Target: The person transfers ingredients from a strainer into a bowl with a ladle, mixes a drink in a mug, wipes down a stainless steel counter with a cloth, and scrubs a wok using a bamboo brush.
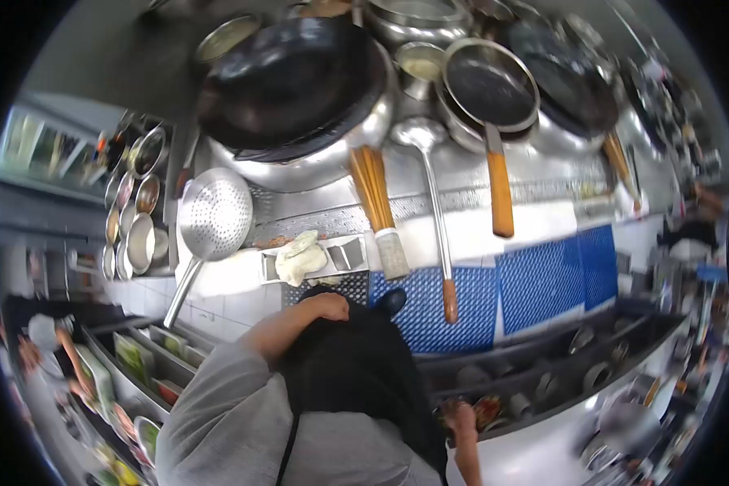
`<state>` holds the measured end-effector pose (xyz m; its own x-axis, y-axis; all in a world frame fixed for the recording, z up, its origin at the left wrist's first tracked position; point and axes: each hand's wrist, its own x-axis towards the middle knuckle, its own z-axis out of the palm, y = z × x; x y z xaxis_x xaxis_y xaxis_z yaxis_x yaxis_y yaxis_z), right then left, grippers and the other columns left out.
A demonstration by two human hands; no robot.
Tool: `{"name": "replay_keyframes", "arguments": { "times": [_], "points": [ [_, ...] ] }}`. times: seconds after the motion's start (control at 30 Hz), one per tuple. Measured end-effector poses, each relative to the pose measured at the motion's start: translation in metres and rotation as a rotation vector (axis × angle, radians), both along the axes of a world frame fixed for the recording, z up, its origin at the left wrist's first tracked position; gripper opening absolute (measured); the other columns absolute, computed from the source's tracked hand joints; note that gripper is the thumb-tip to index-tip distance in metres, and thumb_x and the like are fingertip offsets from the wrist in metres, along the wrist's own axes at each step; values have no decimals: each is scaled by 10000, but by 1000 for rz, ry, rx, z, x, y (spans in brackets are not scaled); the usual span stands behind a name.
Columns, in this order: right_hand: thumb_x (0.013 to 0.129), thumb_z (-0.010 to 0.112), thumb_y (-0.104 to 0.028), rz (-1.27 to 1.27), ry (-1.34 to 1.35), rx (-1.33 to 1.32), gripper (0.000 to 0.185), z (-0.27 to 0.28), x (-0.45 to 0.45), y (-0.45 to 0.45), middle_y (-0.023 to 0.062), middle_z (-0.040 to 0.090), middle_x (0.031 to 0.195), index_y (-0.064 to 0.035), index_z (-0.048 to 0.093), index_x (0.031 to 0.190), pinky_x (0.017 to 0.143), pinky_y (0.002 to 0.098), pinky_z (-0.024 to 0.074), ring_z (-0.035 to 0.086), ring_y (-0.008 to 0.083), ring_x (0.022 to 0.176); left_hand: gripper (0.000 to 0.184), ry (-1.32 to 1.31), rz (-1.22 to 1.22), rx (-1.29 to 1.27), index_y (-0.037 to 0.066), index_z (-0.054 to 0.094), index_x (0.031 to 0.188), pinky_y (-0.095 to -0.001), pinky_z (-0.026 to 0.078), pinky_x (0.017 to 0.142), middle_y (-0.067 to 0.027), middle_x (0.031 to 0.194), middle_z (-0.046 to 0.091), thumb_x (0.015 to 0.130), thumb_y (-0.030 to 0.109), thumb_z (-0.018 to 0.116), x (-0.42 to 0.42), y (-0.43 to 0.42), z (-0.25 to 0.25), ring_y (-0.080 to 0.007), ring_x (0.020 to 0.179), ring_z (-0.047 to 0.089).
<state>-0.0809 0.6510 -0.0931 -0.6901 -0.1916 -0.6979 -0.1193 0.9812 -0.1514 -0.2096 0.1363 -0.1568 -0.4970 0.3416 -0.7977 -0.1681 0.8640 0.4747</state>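
Observation:
My left hand (330,306) is held in front of my dark apron (344,364), near the stove's front edge. Its fingers are curled in, and what they hold, if anything, is hidden. Just beyond it, a crumpled pale cloth (301,259) lies on a narrow white tray (272,267). Low on the right, my right hand (462,419) reaches down into a long dark trough (559,393) behind me. Its fingers look closed, but I cannot make out what is in them. Beside it, something red and green (487,411) shows in a container.
A large dark wok (300,85) sits on the stove. Along the front lie a perforated skimmer (215,214), a bamboo wok brush (373,190), a long ladle (435,194) and a wooden-handled strainer (500,186). Blue mats (437,304) cover the floor. Another person (49,348) stands at left.

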Motion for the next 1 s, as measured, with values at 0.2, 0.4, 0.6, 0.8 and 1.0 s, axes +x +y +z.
{"name": "replay_keyframes", "arguments": {
  "times": [0.2, 0.4, 0.6, 0.8, 1.0],
  "points": [
    [981, 515, -327, 73, 208, -390, 361, -58, -84, -52, 229, 688, 859, -25, 693, 895, 684, 531, 497, 654, 451, 788, 300, 168, -9, -5, 108, 763, 898, -468, 529, 756, -156, 883, 724, 815, 376, 657, 25, -27, 5, -331, 844, 693],
    [995, 510, -247, 87, 373, -696, 296, 49, -180, -185, 192, 670, 765, -28, 677, 885, 632, 465, 499, 667, 360, 679, 374, 51, 200, 80, 53, 733, 826, -443, 529, 713, -160, 789, 705, 892, 400, 610, 90, -58, -6, -301, 767, 691],
    [977, 572, -209, 63, 573, -810, 253, 141, -194, -284, 198, 666, 766, 1, 656, 863, 662, 448, 506, 663, 356, 714, 393, 176, 430, 337, 29, 708, 781, -365, 520, 664, -117, 687, 665, 937, 374, 602, 96, -100, 119, -229, 673, 656],
    [965, 594, -274, 69, 389, -692, 250, 138, -148, -309, 223, 679, 836, -39, 647, 900, 709, 524, 510, 652, 452, 789, 155, 1028, 524, 363, 33, 709, 947, -390, 525, 818, -144, 907, 676, 874, 162, 664, 14, -135, 257, -314, 880, 660],
    [942, 624, -311, 144, 346, -571, 265, 82, -123, -288, 206, 694, 847, -53, 684, 919, 716, 498, 533, 674, 418, 800, 368, 1485, 373, -289, -46, 651, 1104, -425, 495, 939, -215, 1142, 628, 866, 234, 669, -52, -142, 300, -386, 1105, 571]
  ]
}}
